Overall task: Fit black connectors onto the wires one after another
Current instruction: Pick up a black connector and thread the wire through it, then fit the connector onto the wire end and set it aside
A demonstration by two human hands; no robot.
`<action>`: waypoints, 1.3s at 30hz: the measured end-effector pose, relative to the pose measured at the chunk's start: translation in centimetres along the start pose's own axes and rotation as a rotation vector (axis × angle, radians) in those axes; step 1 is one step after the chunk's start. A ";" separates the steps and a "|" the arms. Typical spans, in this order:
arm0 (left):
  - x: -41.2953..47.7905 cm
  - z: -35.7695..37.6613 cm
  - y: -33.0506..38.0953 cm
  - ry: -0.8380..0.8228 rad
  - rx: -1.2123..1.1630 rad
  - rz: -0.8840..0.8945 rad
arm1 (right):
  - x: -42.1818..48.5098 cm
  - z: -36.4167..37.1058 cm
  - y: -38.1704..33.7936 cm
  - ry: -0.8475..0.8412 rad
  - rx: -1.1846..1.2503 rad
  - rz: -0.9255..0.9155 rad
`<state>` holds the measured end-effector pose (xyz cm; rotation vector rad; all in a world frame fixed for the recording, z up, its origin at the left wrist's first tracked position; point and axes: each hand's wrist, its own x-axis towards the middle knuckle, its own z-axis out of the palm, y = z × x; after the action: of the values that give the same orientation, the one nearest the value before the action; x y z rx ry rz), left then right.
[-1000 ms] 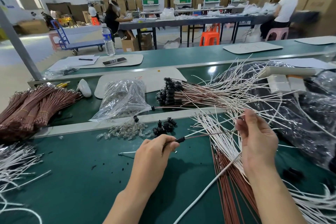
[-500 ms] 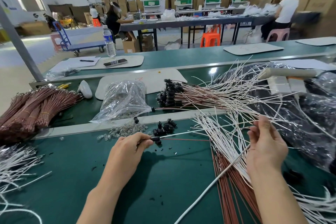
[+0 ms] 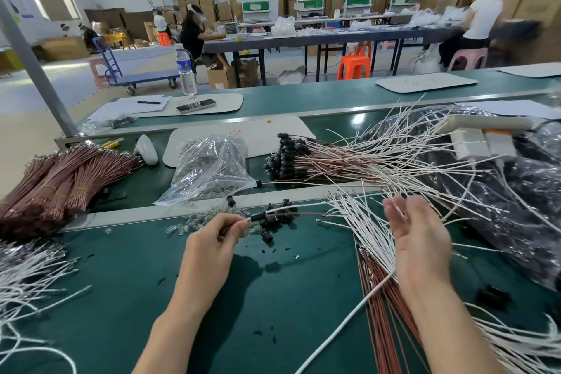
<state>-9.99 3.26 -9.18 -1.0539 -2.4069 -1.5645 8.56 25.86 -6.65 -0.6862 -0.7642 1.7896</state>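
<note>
Left hand (image 3: 218, 240) pinches a white-and-brown wire pair (image 3: 303, 210) at its black connector (image 3: 260, 217), frame centre. Right hand (image 3: 416, 234) hangs open over the fanned white wires (image 3: 358, 231). The pair's free ends could snag that fan or scatter the loose connectors (image 3: 267, 236) across the tabletop (image 3: 273, 297). A clear parts bag (image 3: 212, 167) crowds the space behind.

- Connector (image 3: 258, 217): small, black, lying level, pinched at the left hand's (image 3: 209, 249) fingertips, with a white and a brown wire running out of it.
- Loose connectors (image 3: 277, 220): black heap just beyond those fingertips.
- White wires (image 3: 361, 222): fanned out beneath the right hand (image 3: 419, 240).
- Brown wires (image 3: 379, 297): straight, under its wrist.
</note>
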 end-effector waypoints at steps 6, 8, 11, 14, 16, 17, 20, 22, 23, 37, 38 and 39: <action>0.3 1.2 2.1 0.145 -0.246 -0.076 | -3.9 2.1 1.8 -0.394 -0.525 -0.255; 0.0 1.9 3.2 0.095 -0.300 -0.064 | -4.8 2.7 2.0 -0.593 -0.542 -0.094; -0.8 3.0 4.1 -0.058 -0.278 -0.033 | -5.1 3.1 2.8 -0.643 -0.523 0.064; -1.5 4.0 4.4 -0.166 -0.196 0.022 | -5.0 3.1 3.1 -0.606 -0.437 0.127; -1.8 4.4 4.5 -0.191 -0.164 0.051 | -5.0 3.1 3.2 -0.623 -0.411 0.154; -1.9 4.5 4.5 -0.189 -0.155 0.059 | -5.0 3.1 3.3 -0.636 -0.404 0.174; -2.0 4.6 4.4 -0.179 -0.149 0.071 | -4.9 3.1 3.7 -0.673 -0.412 0.226; -2.0 4.6 4.3 -0.175 -0.153 0.084 | -4.8 3.0 3.9 -0.679 -0.392 0.236; -2.0 4.6 4.3 -0.169 -0.156 0.088 | -4.7 2.9 3.9 -0.667 -0.368 0.240; -1.8 3.8 3.9 -0.125 -0.233 -0.006 | -3.7 2.6 3.6 -0.518 -0.161 0.303; -1.8 3.8 4.0 -0.126 -0.233 -0.010 | -3.7 2.6 3.7 -0.524 -0.178 0.295; -1.8 3.8 4.0 -0.130 -0.234 -0.014 | -3.7 2.6 3.7 -0.536 -0.199 0.287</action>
<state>-5.16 6.50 -8.68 -1.2154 -2.3576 -1.8745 5.61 20.87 -7.48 -0.4580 -1.2647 2.2172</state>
